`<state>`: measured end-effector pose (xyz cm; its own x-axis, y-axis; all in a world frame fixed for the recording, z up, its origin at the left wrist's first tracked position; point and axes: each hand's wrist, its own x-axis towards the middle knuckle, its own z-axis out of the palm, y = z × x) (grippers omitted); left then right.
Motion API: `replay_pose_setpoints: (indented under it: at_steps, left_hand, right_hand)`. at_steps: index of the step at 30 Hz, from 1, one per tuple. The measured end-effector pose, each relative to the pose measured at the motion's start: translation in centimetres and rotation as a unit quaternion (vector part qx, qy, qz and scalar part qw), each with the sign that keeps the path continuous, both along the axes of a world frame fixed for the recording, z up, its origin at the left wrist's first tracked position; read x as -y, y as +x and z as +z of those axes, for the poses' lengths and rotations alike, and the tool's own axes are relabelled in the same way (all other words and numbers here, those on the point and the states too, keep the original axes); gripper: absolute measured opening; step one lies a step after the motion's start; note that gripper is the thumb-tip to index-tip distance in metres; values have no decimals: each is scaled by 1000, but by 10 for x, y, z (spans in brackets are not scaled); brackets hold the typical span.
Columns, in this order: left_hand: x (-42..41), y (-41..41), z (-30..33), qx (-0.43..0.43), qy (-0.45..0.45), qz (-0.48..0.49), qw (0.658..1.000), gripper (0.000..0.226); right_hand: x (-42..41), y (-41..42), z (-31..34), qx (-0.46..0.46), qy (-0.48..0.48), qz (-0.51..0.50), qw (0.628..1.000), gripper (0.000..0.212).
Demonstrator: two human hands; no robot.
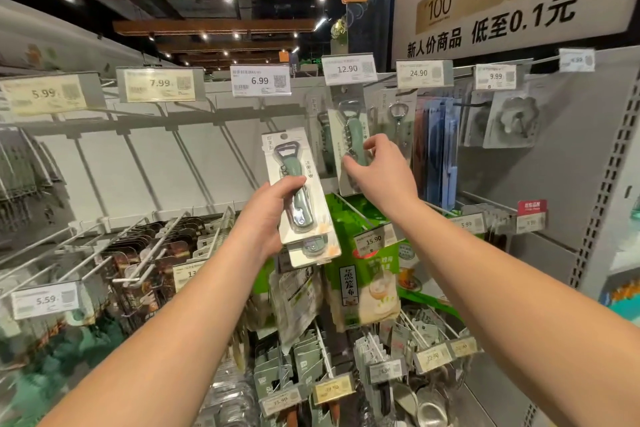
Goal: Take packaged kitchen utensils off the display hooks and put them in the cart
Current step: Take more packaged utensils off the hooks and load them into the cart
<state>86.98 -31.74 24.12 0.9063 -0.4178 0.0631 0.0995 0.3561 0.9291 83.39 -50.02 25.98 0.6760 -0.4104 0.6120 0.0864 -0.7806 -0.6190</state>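
My left hand (268, 215) grips packaged green bottle openers (298, 194), apparently two stacked packs, held upright off the hooks in front of the display. My right hand (379, 172) reaches up to another packaged green opener (349, 135) that still hangs on its hook under the 12.90 price tag (348, 69); thumb and fingers pinch its lower part. More packs of the same opener hang behind it. No cart is in view.
Bare hooks (145, 156) jut from the white back panel at left. A metal opener pack (396, 121), blue packs (441, 149) and a grey flower-shaped item (516, 118) hang to the right. Lower hooks carry green bags (367, 274), dark packs (156, 253) and price tags.
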Motion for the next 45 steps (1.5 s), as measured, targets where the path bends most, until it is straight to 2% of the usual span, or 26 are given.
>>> replay_pose_setpoints:
  at_steps: [3, 9, 20, 30, 39, 45]
  left_hand:
    - [-1, 3, -1, -7, 3, 1, 1000, 24]
    - [0, 6, -1, -9, 8, 20, 1000, 45]
    - [-9, 6, -1, -17, 11, 30, 999, 8]
    - [-14, 10, 0, -14, 4, 31, 999, 21]
    - [-13, 13, 2, -20, -3, 38, 999, 30]
    - [-13, 13, 3, -21, 0, 38, 999, 27]
  right_hand:
    - [0, 6, 0, -2, 2, 1, 1000, 51]
    - [-1, 25, 0, -18, -6, -8, 1000, 51]
    - [2, 74, -3, -49, -29, -30, 998, 47]
    - [-1, 106, -4, -51, 15, -22, 998, 45]
    - [4, 123, -9, -61, 6, -32, 998, 50]
    - [6, 129, -10, -76, -10, -33, 996, 58]
